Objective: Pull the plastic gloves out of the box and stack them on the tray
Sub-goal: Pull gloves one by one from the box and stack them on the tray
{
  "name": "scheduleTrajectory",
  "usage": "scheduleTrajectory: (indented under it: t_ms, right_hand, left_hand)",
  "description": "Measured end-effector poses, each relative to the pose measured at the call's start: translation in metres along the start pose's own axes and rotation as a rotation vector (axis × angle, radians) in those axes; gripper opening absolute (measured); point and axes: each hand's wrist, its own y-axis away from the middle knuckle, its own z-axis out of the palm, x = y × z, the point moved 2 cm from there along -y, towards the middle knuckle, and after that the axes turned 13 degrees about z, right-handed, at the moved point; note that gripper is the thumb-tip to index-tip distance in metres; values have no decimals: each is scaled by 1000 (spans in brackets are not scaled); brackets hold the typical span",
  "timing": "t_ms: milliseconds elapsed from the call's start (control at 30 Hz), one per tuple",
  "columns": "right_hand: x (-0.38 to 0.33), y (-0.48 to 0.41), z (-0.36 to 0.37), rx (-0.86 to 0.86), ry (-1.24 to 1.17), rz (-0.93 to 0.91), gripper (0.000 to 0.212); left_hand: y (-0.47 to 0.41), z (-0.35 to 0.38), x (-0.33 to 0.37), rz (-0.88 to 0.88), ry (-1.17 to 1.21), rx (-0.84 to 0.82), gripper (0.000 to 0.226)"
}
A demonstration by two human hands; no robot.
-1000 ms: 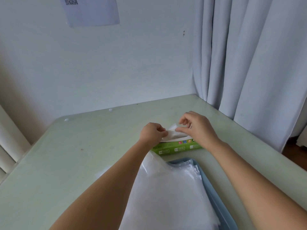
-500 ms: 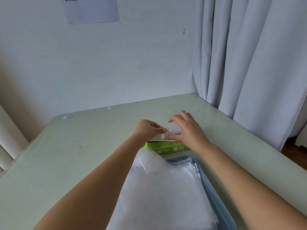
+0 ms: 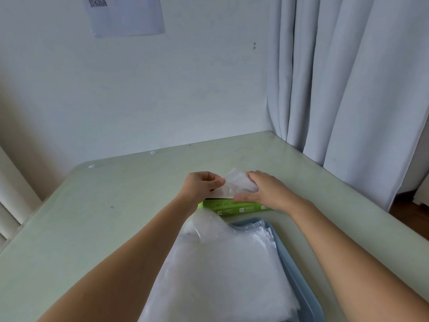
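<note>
One pale green table carries a blue tray at near right, heaped with a stack of gloves. Just beyond lies the green box. Above it the left hand pinches a clear glove, and the right hand grips its right side with curled fingers.

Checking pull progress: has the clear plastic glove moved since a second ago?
Yes. The clear plastic glove has come further up out of the top of the green cardboard box.
</note>
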Motion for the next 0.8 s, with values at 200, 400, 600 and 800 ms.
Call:
scheduleTrajectory:
  t_ms: [200,400,600,800]
  right_hand:
    - [5,-3,-2,-117,220,192,114]
    - [9,3,-5,-176,212,169,118]
    - [2,3,-3,-90,175,145,92]
    - [2,3,-3,-121,186,163,95]
  left_hand:
    - [0,7,2,56,-138,86,12]
    - [-5,18,16,198,-354,47,4]
    - [-7,45,28,240,-245,35,7]
    - [-12,44,50,221,161,115,13]
